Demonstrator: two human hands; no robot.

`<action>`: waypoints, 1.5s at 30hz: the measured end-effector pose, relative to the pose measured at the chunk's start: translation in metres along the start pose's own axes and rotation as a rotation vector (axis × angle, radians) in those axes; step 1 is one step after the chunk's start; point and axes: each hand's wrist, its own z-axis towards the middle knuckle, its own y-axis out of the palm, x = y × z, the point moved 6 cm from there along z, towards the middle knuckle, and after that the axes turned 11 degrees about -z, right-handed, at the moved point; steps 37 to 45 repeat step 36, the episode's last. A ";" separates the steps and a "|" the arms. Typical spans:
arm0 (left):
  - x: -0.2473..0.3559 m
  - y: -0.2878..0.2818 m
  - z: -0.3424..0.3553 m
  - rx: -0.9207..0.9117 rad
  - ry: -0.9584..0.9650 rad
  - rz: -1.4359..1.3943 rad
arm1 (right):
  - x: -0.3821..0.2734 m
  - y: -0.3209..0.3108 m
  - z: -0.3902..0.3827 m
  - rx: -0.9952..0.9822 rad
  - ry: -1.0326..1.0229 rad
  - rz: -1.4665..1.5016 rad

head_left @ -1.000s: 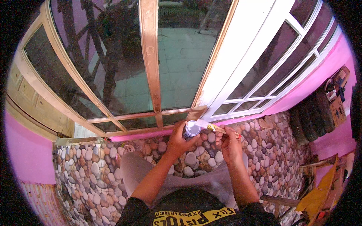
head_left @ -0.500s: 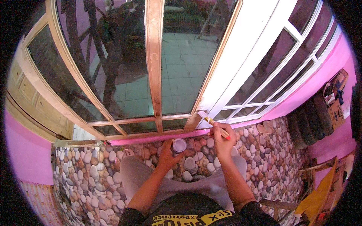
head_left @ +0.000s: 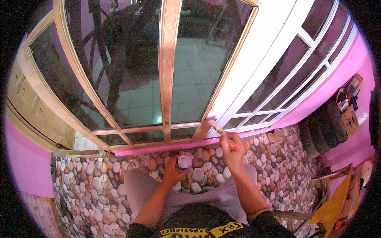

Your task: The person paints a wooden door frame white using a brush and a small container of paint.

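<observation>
In my right hand (head_left: 234, 148) is a paintbrush (head_left: 217, 128) with a red-tipped handle, its fingers closed round it. The pale bristles touch the lower part of the window frame post (head_left: 203, 131), where white paint borders bare brown wood. Above the brush, the wide post (head_left: 246, 63) is painted white. My left hand (head_left: 172, 171) is wrapped round a small cup (head_left: 184, 162) of whitish paint, held upright over the floor between my knees. Unpainted wood (head_left: 168, 71) frames the large glass panes to the left.
A pebble-patterned floor (head_left: 95, 184) spreads beneath me. Stacked dark tyres (head_left: 323, 129) and a cardboard box (head_left: 350, 119) stand by the pink wall on the right. Wooden pieces (head_left: 331, 206) lie at the lower right. A wooden door (head_left: 35, 107) is at the far left.
The brush and my right hand have shifted slightly, with the brush handle now more hidden by my fingers. My left hand and the cup have moved a little to the left. The view has turned slightly.
</observation>
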 end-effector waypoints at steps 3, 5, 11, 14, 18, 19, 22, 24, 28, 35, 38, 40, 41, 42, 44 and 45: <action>-0.009 0.001 -0.005 0.006 0.000 0.067 | -0.006 0.013 0.007 0.029 0.008 0.037; -0.013 0.003 -0.004 -0.005 -0.023 0.102 | -0.001 0.016 0.020 0.044 -0.032 0.098; -0.023 0.000 -0.005 0.007 0.030 0.016 | -0.033 -0.026 0.045 0.234 -0.078 0.162; -0.023 0.000 -0.004 -0.005 -0.009 -0.101 | -0.021 -0.029 0.021 0.199 -0.055 0.035; -0.023 0.001 -0.003 0.022 0.071 -0.019 | -0.013 0.001 0.006 0.023 -0.042 0.108; -0.027 0.002 -0.002 0.006 0.030 -0.013 | -0.012 0.006 0.009 -0.021 0.001 0.068; -0.023 0.001 -0.003 0.013 0.099 0.088 | -0.016 0.009 0.032 -0.047 0.047 0.061; -0.027 0.002 -0.003 0.011 0.082 0.080 | -0.024 -0.002 0.049 0.100 -0.005 0.096; -0.031 0.003 -0.006 0.019 0.055 0.042 | -0.054 -0.042 0.061 0.254 -0.003 0.198; -0.020 0.002 0.001 0.005 0.054 0.014 | -0.018 -0.012 0.029 -0.007 0.021 0.086; -0.019 0.001 0.000 0.002 0.055 0.020 | -0.019 -0.003 0.027 -0.061 0.060 0.065; -0.019 0.001 0.000 0.002 0.055 0.020 | -0.019 -0.003 0.027 -0.061 0.060 0.065; -0.019 0.001 0.000 0.002 0.055 0.020 | -0.019 -0.003 0.027 -0.061 0.060 0.065; -0.019 0.001 0.000 0.002 0.055 0.020 | -0.019 -0.003 0.027 -0.061 0.060 0.065; -0.019 0.001 0.000 0.002 0.055 0.020 | -0.019 -0.003 0.027 -0.061 0.060 0.065; -0.019 0.001 0.000 0.002 0.055 0.020 | -0.019 -0.003 0.027 -0.061 0.060 0.065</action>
